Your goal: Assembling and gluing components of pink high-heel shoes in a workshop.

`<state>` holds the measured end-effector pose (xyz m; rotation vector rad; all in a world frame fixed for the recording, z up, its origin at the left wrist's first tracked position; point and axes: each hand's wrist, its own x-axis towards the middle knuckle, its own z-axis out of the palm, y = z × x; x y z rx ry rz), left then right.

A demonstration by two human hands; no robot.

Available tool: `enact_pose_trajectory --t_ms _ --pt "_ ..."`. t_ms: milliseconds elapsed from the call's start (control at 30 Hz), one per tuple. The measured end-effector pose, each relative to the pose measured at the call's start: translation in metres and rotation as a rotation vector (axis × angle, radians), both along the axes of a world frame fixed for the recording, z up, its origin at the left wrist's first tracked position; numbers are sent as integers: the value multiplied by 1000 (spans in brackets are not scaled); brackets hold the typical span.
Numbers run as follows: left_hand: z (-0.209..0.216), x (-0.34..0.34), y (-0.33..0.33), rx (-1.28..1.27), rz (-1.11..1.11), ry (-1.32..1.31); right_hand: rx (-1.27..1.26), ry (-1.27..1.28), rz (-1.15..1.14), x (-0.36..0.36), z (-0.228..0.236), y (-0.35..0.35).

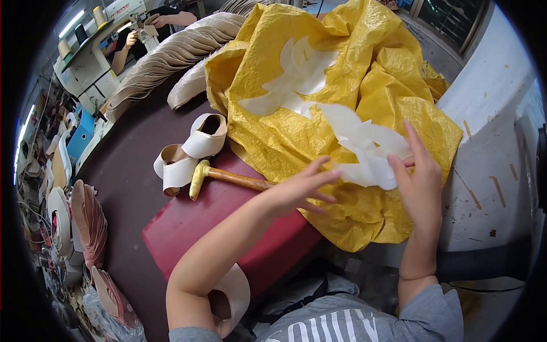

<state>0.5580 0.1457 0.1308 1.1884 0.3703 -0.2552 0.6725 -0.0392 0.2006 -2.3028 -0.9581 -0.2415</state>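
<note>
Thin, milky-white curved sheet pieces (367,149) lie in a loose overlapping cluster on a crumpled yellow woven sack (279,137). At their right end, my right hand (420,185) has thumb and curled fingers on the edge of the pieces, its index finger raised. My left hand (302,187) hovers by their lower left, fingers spread, with nothing in it. Below it runs the wooden handle of a hammer (239,178), whose head is wrapped in yellow. More white sheet pieces (305,71) rest farther up the sack. Two white shoe uppers (206,137) stand beside the hammer.
A dark red block (228,219) lies on the dark tabletop (122,182). Long stacks of beige pieces (171,54) curve along the far side. Another white upper (236,290) is beneath my left arm. Beyond, a co-worker's hands (132,40) are at a sewing machine (91,62).
</note>
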Motion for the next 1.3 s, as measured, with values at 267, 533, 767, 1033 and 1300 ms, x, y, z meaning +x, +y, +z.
enact_pose_trajectory --t_ms 267,533,767,1033,1300 --pt "31 -5 -33 -291 199 -407 273 -33 -45 -3 32 12" --pt "64 -40 -36 12 302 -726 513 -577 157 -39 2 20" --pt "111 -72 -57 677 422 -611 628 -512 311 -44 16 36" --pt "137 -69 -29 1002 838 -872 948 -547 634 -24 95 73" --pt "64 -100 -21 335 548 -326 798 466 203 3 5 48"
